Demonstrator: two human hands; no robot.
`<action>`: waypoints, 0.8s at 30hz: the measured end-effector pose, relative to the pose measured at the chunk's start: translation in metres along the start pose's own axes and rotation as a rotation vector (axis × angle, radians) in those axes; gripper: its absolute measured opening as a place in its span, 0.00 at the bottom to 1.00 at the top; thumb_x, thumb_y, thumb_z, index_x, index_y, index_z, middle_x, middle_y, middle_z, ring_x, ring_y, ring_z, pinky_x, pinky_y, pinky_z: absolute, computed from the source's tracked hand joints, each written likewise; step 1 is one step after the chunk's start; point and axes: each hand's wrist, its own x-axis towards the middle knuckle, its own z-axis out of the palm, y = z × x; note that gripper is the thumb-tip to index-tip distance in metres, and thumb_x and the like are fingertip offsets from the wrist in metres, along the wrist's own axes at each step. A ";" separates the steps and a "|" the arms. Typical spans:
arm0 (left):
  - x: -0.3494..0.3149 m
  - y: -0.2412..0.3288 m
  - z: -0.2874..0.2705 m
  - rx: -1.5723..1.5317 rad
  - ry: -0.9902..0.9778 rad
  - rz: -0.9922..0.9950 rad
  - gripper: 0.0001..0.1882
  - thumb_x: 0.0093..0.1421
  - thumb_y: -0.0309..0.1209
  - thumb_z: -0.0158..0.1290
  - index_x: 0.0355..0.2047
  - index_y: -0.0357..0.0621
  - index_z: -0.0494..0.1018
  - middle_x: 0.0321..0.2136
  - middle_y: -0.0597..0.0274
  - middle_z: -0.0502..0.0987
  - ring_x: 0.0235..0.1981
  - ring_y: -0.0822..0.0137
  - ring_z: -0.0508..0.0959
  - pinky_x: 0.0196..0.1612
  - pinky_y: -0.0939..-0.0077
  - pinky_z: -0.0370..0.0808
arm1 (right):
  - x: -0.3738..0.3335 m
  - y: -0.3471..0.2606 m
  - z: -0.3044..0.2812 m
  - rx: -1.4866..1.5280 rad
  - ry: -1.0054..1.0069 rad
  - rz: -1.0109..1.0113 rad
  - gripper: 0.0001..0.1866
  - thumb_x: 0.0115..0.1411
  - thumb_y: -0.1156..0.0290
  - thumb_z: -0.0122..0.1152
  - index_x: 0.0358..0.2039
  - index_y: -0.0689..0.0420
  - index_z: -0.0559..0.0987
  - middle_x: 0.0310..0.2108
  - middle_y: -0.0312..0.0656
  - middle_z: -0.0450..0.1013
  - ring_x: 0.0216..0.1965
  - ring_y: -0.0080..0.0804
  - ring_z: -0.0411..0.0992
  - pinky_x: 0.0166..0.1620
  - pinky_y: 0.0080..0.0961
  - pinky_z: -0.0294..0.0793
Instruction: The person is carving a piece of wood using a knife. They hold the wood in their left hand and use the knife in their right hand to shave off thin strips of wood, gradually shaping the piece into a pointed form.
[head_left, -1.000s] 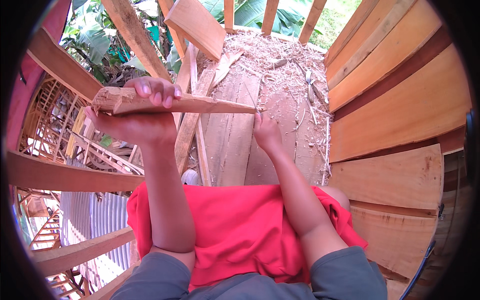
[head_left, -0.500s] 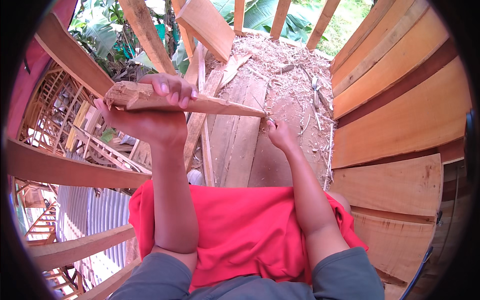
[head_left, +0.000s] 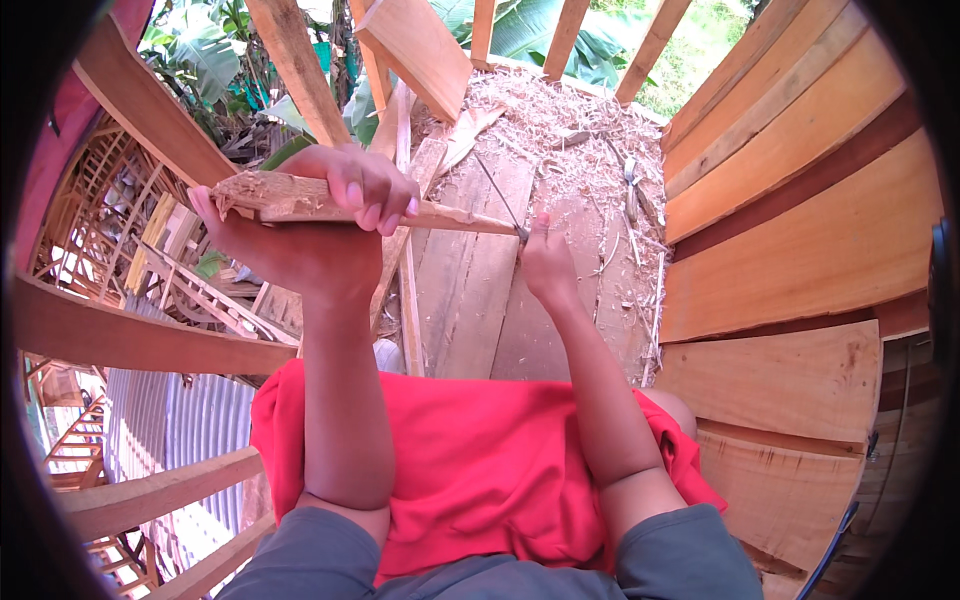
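Note:
A long piece of rough wood (head_left: 294,200) is held up in front of me, thick and splintered at its left end and tapering to the right. My left hand (head_left: 345,205) is wrapped round the thick part, its fingers curled over the top. My right hand (head_left: 548,265) is closed at the narrow right end, gripping a knife whose thin blade (head_left: 498,190) shows nearly edge-on, slanting away up and to the left. The knife's handle is hidden in the fist. Where the blade meets the wood's tip, they appear to touch.
Red cloth (head_left: 480,440) covers my lap. Wood shavings (head_left: 560,125) litter the plank floor (head_left: 470,290) ahead. Slatted boards (head_left: 790,270) wall the right side, and wooden rails (head_left: 160,340) run along the left. An upright plank (head_left: 420,60) stands at the far end.
My right hand has shifted slightly left and turned, so the blade now shows longer and stands up more. The wood and my left hand have moved a little, the fingers sitting slightly further right.

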 end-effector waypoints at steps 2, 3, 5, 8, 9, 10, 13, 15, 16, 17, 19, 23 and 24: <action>0.001 -0.003 -0.006 -0.028 -0.114 -0.023 0.44 0.52 0.75 0.26 0.18 0.45 0.69 0.14 0.65 0.65 0.17 0.64 0.67 0.30 0.64 0.67 | 0.000 0.014 0.006 -0.024 0.083 0.089 0.31 0.66 0.53 0.33 0.33 0.67 0.80 0.37 0.62 0.76 0.42 0.59 0.74 0.47 0.50 0.71; 0.007 -0.006 -0.008 -0.065 -0.211 -0.031 0.44 0.52 0.75 0.26 0.18 0.45 0.69 0.14 0.65 0.65 0.17 0.64 0.67 0.30 0.64 0.67 | 0.017 0.050 0.015 -0.088 0.163 0.151 0.31 0.66 0.53 0.32 0.32 0.67 0.80 0.37 0.62 0.76 0.42 0.60 0.74 0.48 0.50 0.70; 0.009 -0.010 -0.004 -0.073 -0.268 -0.031 0.43 0.53 0.75 0.27 0.18 0.45 0.69 0.14 0.65 0.66 0.17 0.64 0.68 0.30 0.65 0.68 | 0.025 0.067 0.015 -0.172 0.215 0.195 0.31 0.66 0.55 0.32 0.33 0.67 0.80 0.36 0.63 0.76 0.41 0.61 0.74 0.48 0.50 0.70; 0.004 -0.003 0.002 0.007 -0.201 0.003 0.42 0.54 0.73 0.29 0.19 0.46 0.70 0.14 0.65 0.66 0.17 0.65 0.68 0.29 0.66 0.68 | 0.011 0.027 0.009 -0.186 0.117 0.062 0.30 0.65 0.56 0.32 0.33 0.66 0.80 0.36 0.62 0.76 0.42 0.60 0.74 0.48 0.50 0.71; 0.002 -0.003 0.000 0.010 -0.184 0.000 0.42 0.55 0.73 0.29 0.19 0.45 0.70 0.14 0.65 0.66 0.17 0.65 0.68 0.29 0.66 0.68 | 0.008 0.022 0.006 -0.168 0.088 -0.012 0.30 0.65 0.56 0.32 0.34 0.65 0.80 0.36 0.62 0.76 0.42 0.60 0.75 0.48 0.50 0.72; 0.000 -0.002 -0.003 0.014 -0.166 -0.003 0.42 0.55 0.72 0.28 0.19 0.45 0.70 0.14 0.65 0.66 0.17 0.65 0.68 0.29 0.66 0.68 | 0.006 0.022 0.007 -0.150 0.059 -0.085 0.29 0.65 0.56 0.32 0.34 0.65 0.81 0.37 0.62 0.76 0.42 0.59 0.75 0.47 0.49 0.72; 0.013 -0.011 0.001 -0.048 -0.301 0.001 0.42 0.55 0.72 0.27 0.19 0.45 0.70 0.14 0.66 0.65 0.17 0.65 0.67 0.28 0.66 0.67 | 0.038 0.091 0.013 -0.225 0.225 0.046 0.31 0.65 0.54 0.32 0.31 0.66 0.81 0.34 0.61 0.76 0.39 0.61 0.75 0.46 0.50 0.72; 0.003 -0.009 0.011 0.010 -0.155 -0.010 0.42 0.55 0.72 0.28 0.19 0.45 0.70 0.14 0.66 0.65 0.18 0.65 0.67 0.28 0.67 0.67 | 0.031 0.068 0.017 -0.317 0.243 0.117 0.29 0.65 0.55 0.33 0.31 0.64 0.81 0.32 0.59 0.77 0.37 0.57 0.77 0.43 0.49 0.74; 0.005 -0.007 0.005 0.021 -0.222 -0.004 0.42 0.54 0.73 0.27 0.19 0.45 0.69 0.14 0.66 0.66 0.17 0.66 0.67 0.28 0.67 0.67 | 0.023 0.056 0.016 -0.368 0.244 0.154 0.29 0.65 0.56 0.33 0.31 0.62 0.82 0.31 0.58 0.78 0.36 0.55 0.77 0.42 0.48 0.75; 0.003 -0.004 0.000 0.022 -0.236 -0.016 0.43 0.54 0.73 0.27 0.19 0.45 0.69 0.14 0.66 0.65 0.17 0.66 0.67 0.28 0.67 0.67 | 0.016 0.050 0.014 -0.440 0.191 0.148 0.29 0.65 0.56 0.34 0.31 0.62 0.82 0.31 0.58 0.78 0.36 0.54 0.78 0.42 0.48 0.76; 0.008 -0.004 -0.004 -0.009 -0.308 -0.019 0.43 0.54 0.73 0.26 0.19 0.45 0.69 0.14 0.66 0.65 0.17 0.66 0.67 0.28 0.67 0.67 | 0.018 0.040 -0.004 -0.578 0.142 0.146 0.29 0.65 0.56 0.34 0.31 0.62 0.82 0.31 0.58 0.78 0.36 0.52 0.78 0.42 0.47 0.76; 0.007 -0.006 0.000 -0.003 -0.276 -0.018 0.42 0.54 0.73 0.27 0.20 0.45 0.69 0.14 0.66 0.65 0.17 0.66 0.67 0.28 0.67 0.67 | 0.019 0.041 0.003 -0.390 0.241 0.127 0.29 0.65 0.55 0.34 0.31 0.63 0.82 0.31 0.59 0.77 0.37 0.56 0.77 0.43 0.48 0.75; 0.007 -0.006 -0.001 0.003 -0.274 -0.015 0.42 0.54 0.73 0.27 0.20 0.45 0.69 0.14 0.66 0.65 0.17 0.66 0.67 0.29 0.67 0.67 | 0.012 0.035 0.011 -0.276 0.245 0.092 0.30 0.65 0.55 0.34 0.30 0.63 0.82 0.31 0.60 0.77 0.37 0.58 0.76 0.43 0.49 0.74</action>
